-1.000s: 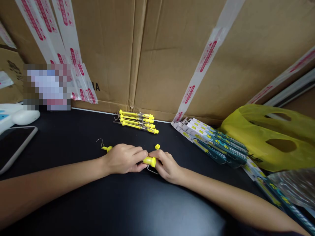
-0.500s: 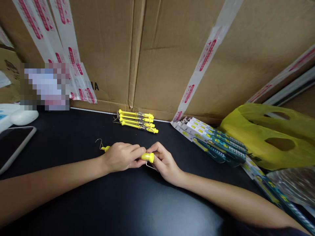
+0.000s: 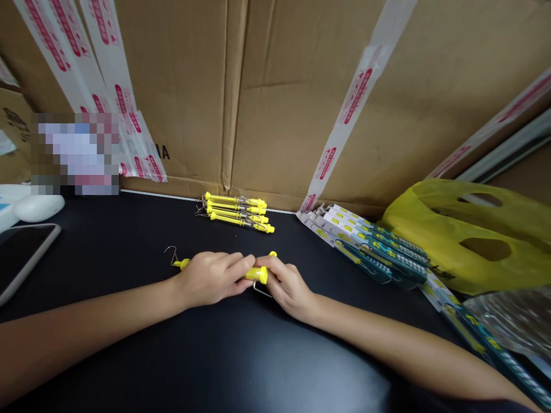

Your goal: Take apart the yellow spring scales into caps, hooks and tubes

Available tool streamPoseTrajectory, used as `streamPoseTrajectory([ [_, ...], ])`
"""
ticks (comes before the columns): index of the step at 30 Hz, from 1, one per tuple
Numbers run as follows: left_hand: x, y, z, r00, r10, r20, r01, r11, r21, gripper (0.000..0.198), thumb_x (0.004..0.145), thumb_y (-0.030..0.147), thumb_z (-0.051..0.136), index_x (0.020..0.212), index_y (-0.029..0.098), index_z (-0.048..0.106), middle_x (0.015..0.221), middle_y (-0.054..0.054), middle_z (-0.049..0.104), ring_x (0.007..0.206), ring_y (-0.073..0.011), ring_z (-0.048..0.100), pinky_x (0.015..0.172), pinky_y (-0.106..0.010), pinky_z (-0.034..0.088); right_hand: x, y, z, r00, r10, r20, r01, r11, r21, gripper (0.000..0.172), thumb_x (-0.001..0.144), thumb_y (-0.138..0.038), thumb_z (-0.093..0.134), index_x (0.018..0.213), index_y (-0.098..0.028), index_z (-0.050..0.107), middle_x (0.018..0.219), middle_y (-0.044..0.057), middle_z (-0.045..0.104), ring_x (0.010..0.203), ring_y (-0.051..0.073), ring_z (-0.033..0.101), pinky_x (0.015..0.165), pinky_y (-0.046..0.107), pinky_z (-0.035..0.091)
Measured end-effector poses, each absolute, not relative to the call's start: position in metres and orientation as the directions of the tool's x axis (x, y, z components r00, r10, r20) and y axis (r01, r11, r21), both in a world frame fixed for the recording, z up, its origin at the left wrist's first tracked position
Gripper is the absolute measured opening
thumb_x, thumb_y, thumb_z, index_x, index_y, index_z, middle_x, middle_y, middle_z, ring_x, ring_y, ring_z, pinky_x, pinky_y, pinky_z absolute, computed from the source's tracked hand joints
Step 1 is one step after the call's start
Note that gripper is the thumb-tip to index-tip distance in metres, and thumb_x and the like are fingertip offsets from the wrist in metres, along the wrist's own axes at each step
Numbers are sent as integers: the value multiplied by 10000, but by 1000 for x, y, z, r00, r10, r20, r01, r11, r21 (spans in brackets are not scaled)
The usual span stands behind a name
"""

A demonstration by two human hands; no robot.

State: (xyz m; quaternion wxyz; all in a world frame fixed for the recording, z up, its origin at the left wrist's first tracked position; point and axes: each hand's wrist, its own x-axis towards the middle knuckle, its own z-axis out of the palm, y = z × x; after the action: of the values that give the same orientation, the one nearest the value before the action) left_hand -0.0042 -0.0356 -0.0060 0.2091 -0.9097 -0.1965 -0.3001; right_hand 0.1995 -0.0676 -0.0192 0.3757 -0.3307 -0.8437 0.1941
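Observation:
My left hand [image 3: 213, 280] is wrapped round the barrel of a yellow spring scale [image 3: 257, 275] lying on the black table [image 3: 129, 241]. Its wire hook [image 3: 170, 252] and yellow tip stick out to the left of the hand. My right hand [image 3: 287, 287] pinches the scale's yellow end cap, with a thin wire loop showing just under the fingers. A small loose yellow cap [image 3: 272, 254] lies on the table right behind my right fingers.
Several finished yellow spring scales [image 3: 236, 211] lie stacked against the cardboard wall [image 3: 275, 103]. A fan of printed packaging cards [image 3: 365, 244] sits to the right, beside a yellow plastic bag [image 3: 469, 235]. A phone [image 3: 19, 258] and a white object [image 3: 37, 206] lie at far left.
Both hands stay on the scale; my right fingers have shifted along its end cap. The loose yellow cap, hidden half a second ago, shows again behind the fingers.

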Motion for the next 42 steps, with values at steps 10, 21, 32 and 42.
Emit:
streamPoseTrajectory([
  [10, -3, -34, -8, 780, 170, 603, 459, -811, -364, 156, 909, 260, 324, 883, 178, 454, 691, 23, 581, 585, -121, 589, 529, -237, 419, 199, -70, -15, -522, 720, 458, 420, 684, -596, 204, 930, -170, 349, 1044, -198, 516, 714, -12, 549, 542, 87, 465, 542, 201, 380],
  [21, -3, -32, -8, 764, 254, 594, 503, -810, -300, 161, 929, 264, 322, 969, 182, 454, 669, 45, 560, 567, -102, 591, 504, -215, 400, 189, -72, -19, -401, 884, 241, 90, 300, -950, 205, 931, -359, 425, 982, -186, 522, 612, -60, 386, 481, 66, 317, 467, 196, 292],
  [32, 0, -32, -7, 751, 334, 570, 538, -810, -234, 156, 932, 271, 316, 940, 196, 453, 691, 47, 583, 567, -106, 603, 479, -220, 377, 187, -72, -19, -363, 893, 267, 152, 339, -928, 130, 938, -279, 403, 964, -196, 500, 639, -49, 410, 509, 77, 361, 490, 200, 327],
  [42, -5, -33, -3, 814, 326, 481, 450, -877, -167, 159, 942, 278, 306, 942, 189, 437, 739, 32, 596, 615, -115, 621, 517, -222, 419, 193, -71, -14, -436, 801, 410, 334, 567, -753, 122, 917, -206, 396, 960, -194, 509, 767, 0, 525, 659, 112, 479, 618, 236, 396],
])
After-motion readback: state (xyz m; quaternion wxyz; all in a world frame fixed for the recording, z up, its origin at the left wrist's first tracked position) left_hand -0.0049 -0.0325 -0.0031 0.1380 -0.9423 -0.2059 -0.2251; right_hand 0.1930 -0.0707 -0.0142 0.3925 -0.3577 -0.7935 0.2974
